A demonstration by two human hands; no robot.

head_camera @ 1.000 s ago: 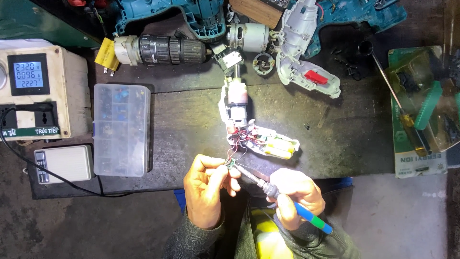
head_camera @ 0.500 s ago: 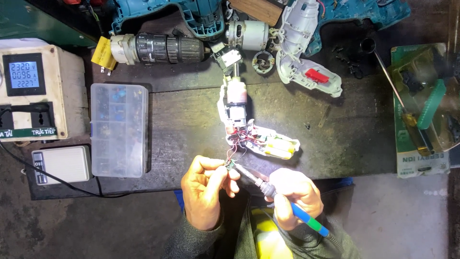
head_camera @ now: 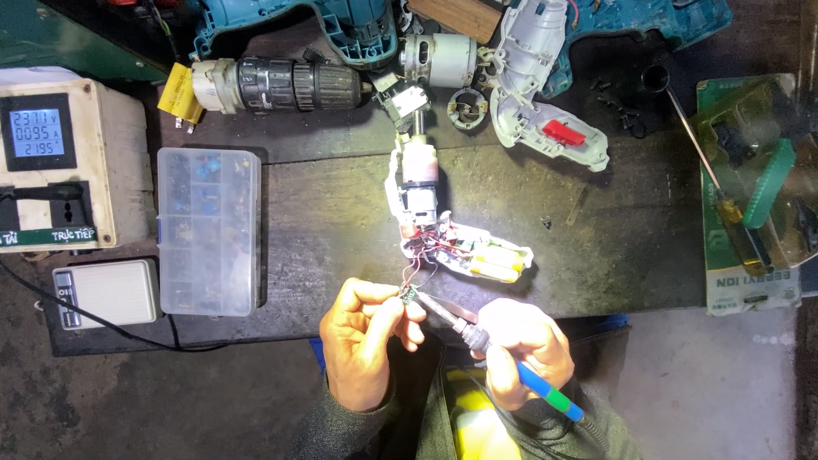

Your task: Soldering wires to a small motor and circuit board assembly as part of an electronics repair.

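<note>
Soldering is best done steadily: near the dark workbench's point(head_camera: 613, 255) front edge, a small wired component point(head_camera: 410, 296) is pinched by the left hand point(head_camera: 366, 341); the blue-handled soldering iron point(head_camera: 503, 358), gripped by the right hand point(head_camera: 520, 345), touches it.

Single head view, straight down, close over the dark workbench point(head_camera: 648, 247).

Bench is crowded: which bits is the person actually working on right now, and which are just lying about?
In hand:
left hand pinching a small wired part
right hand holding the soldering iron
opened small drill, joined by the wires

Lying about:
parts box
power meter
black chuck assembly
white shell half
screwdriver
</note>
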